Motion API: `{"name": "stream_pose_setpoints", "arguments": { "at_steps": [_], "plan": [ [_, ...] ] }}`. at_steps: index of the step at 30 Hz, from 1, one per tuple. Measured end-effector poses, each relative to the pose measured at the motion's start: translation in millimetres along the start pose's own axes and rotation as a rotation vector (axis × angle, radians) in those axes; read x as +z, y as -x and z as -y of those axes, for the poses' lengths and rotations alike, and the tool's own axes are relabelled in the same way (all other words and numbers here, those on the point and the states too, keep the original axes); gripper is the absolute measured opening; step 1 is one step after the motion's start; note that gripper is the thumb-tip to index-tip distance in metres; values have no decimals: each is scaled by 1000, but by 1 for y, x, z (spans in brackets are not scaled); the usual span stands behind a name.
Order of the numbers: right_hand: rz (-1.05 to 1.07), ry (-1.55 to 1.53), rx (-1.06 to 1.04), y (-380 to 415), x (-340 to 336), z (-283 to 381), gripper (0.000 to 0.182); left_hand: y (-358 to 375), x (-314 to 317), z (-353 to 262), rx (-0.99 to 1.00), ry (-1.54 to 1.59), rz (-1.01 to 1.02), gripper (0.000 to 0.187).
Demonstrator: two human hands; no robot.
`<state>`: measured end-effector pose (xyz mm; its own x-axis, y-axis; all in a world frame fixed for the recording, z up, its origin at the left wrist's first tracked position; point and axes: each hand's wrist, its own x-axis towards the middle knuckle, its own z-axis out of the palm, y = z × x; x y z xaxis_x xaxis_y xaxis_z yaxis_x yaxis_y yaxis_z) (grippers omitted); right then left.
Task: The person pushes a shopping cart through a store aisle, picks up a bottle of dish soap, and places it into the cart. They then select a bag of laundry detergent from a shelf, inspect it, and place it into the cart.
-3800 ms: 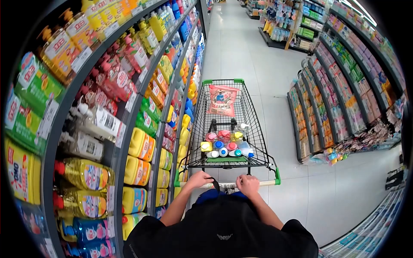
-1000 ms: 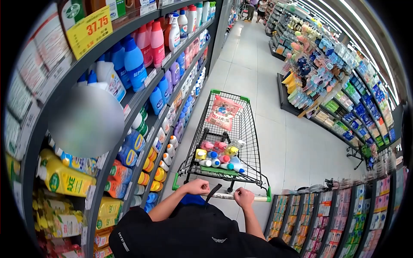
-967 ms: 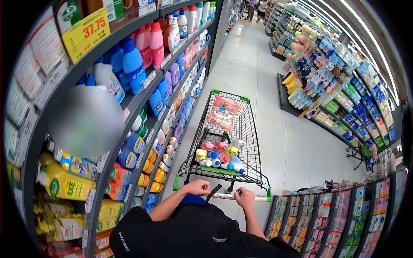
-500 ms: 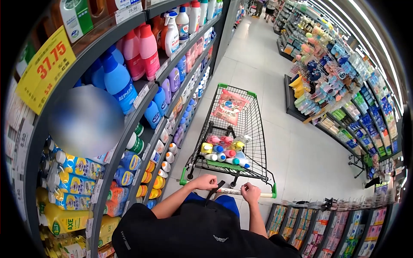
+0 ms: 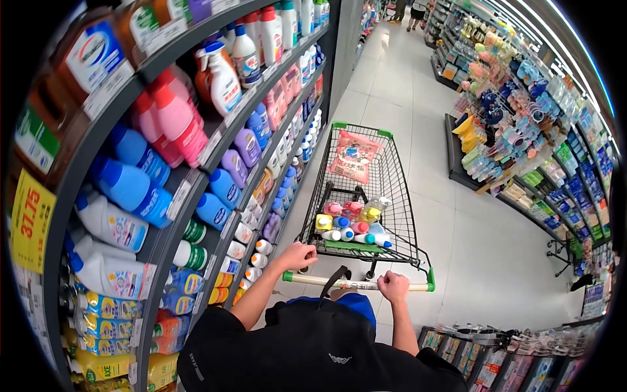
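My right hand (image 5: 394,286) is closed around the right part of the white shopping cart handle (image 5: 326,281). My left hand (image 5: 299,256) has curled fingers and sits above the left end of the handle, by the rear left corner of the cart (image 5: 413,225); whatever may be inside its fingers is hidden. Inside the black wire cart, several bottles (image 5: 353,225) with pink, yellow, blue and white parts lie bunched near the handle. A pink printed bag (image 5: 353,157) rests toward the cart's front. A dark strap (image 5: 336,277) crosses the handle between my hands.
On my left, a tall shelf holds blue bottles (image 5: 134,189), pink bottles (image 5: 179,124) and spray bottles (image 5: 219,78). A yellow price tag (image 5: 32,221) hangs there. Across the aisle stands a rack of hanging goods (image 5: 516,104). People (image 5: 416,13) stand far down the aisle.
My left hand has moved left and forward, off the handle. My right hand and the cart have shifted slightly right in view. More of the left shelf shows.
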<state>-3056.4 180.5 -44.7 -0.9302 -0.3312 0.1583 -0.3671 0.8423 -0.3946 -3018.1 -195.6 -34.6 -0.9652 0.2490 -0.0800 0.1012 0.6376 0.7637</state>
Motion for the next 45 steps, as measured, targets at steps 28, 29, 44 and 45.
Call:
{"name": "stream_pose_setpoints", "arguments": {
  "at_steps": [28,29,44,45],
  "plan": [
    [226,99,478,-394,24,-251,34,-353,51,-24,48,186,-142,24],
    [283,94,513,-409,25,-255,38,-363,39,-3,-16,199,-134,24],
    [255,605,859,-577,65,-292,71,-472,-146,167,-272,-13,59,27],
    [275,583,812,-586,67,-286,67,-470,-146,175,-271,-21,32,27]
  ]
}}
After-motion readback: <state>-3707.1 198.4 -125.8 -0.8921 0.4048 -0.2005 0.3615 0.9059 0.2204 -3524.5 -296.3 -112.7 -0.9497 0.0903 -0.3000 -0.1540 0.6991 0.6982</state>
